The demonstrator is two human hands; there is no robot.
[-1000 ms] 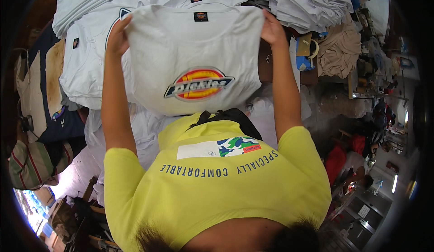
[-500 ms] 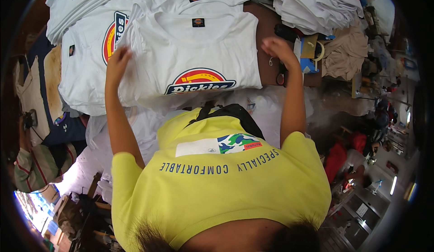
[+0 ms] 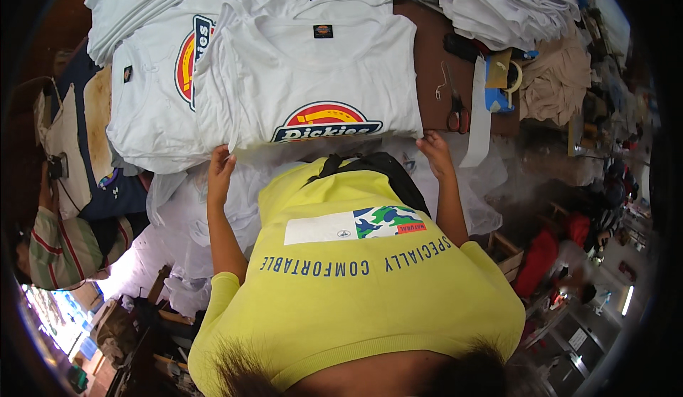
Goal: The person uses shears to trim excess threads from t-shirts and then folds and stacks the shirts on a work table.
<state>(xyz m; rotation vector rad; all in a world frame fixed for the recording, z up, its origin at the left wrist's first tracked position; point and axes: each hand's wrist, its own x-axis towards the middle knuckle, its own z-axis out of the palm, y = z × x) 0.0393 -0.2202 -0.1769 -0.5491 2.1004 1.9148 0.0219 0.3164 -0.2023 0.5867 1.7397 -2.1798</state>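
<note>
In front of me a white shirt (image 3: 320, 77) lies spread on the pile, its neckline away from me. It has a black neck label (image 3: 323, 31) and a red, yellow and dark blue printed emblem (image 3: 327, 122) by the near edge. My left hand (image 3: 221, 169) is at the shirt's near left corner, its fingers pinched on the edge. At the near right corner, my right hand (image 3: 437, 156) has its fingertips closed on the edge; part of that grip is hard to see.
Folded white shirts (image 3: 153, 105) lie at the left and back. Right of the shirt, scissors (image 3: 457, 114) rest on a brown surface (image 3: 430, 48), near a tape roll (image 3: 514, 77) and a white strip (image 3: 478, 130). Beige cloth (image 3: 555, 77) lies beyond. A person in a striped top (image 3: 67, 247) is at left.
Both my hands have come down toward me, from above the shirt's sides to its near corners. The scissors and white strip at the right now show more fully.
</note>
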